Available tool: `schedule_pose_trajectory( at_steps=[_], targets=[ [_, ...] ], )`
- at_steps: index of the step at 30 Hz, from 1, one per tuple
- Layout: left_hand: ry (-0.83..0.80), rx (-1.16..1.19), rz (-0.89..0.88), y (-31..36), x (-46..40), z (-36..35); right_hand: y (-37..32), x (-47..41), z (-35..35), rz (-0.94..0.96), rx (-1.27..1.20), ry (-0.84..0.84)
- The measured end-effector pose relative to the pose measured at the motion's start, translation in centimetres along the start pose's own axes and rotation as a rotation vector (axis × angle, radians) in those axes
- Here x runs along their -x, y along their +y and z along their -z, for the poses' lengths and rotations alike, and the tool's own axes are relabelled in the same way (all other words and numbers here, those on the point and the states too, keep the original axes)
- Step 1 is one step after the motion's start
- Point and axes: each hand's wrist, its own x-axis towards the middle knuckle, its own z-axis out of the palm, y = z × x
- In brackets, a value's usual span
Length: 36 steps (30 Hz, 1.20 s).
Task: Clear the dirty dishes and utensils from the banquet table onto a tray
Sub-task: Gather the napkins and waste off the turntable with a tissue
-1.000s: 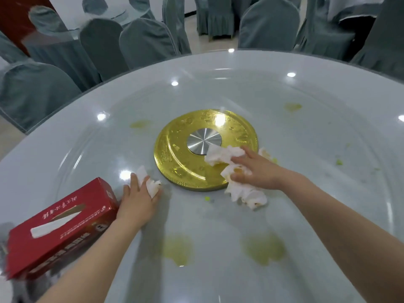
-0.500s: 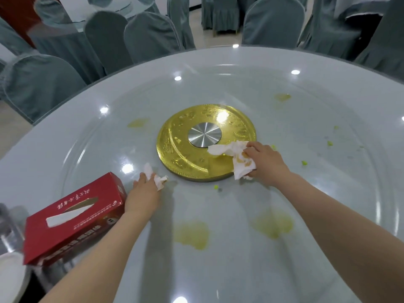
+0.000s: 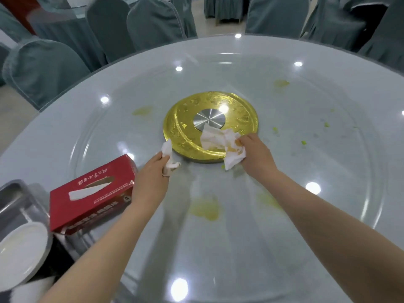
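Grey chairs [image 3: 43, 66] stand all round a big round surface [image 3: 328, 215] with a glass turning top. Both hands are out over it, a little apart, and each one grips paper. The left hand [image 3: 150, 178] holds a small wad of tissue [image 3: 168, 154] just beside the gold disc [image 3: 181, 136] in the middle. The right hand [image 3: 255, 156] clutches a bigger, stained bunch of tissues [image 3: 220, 143] that lies over the near edge of the gold disc.

No dishes or utensils show on the glass now, so that part looks done. One white plate [image 3: 19, 250] sits at the bottom left, next to a metal tray [image 3: 13, 200] off the edge of the surface. I cannot tell if the plate lies in the tray.

What is left looks like wiping. I count about five yellow-green smears: two near the arms [image 3: 205, 208], one left of the disc [image 3: 142, 110], one far behind it [image 3: 282, 83]. The fifth is faint. A few small green bits [image 3: 303, 142] lie to the right.

One red tissue box [image 3: 94, 193] sits by the left arm.
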Motion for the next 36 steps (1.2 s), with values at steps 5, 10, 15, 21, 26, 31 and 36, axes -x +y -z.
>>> schedule_pose_trajectory(
  at_steps=[5, 10, 15, 21, 26, 31, 36],
  targets=[
    [0.026, 0.077, 0.047, -1.4, 4.6, 3.7, -5.1, 4.5, 0.7, 0.075, -0.139, 0.036],
    [0.071, 0.1, 0.102, -4.5, 11.5, 8.0, -10.9, 9.9, 0.0, 0.107, -0.228, 0.006],
    [0.166, 0.144, 0.148, -8.5, 18.4, 12.8, -16.6, 16.8, -3.1, 0.06, -0.393, -0.004],
    [0.289, 0.238, 0.324, -15.3, 27.0, 17.4, -26.4, 22.4, -7.3, 0.121, -0.549, -0.162],
    [0.331, 0.242, 0.443, -20.5, 33.0, 20.2, -35.2, 26.5, -11.3, 0.181, -0.558, -0.304],
    [0.149, 0.304, 0.484, -24.9, 35.8, 21.9, -41.1, 28.8, -15.1, 0.177, -0.541, -0.403],
    [-0.077, 0.388, 0.488, -27.3, 36.9, 22.2, -43.4, 28.7, -16.6, 0.148, -0.338, -0.567]
  ],
)
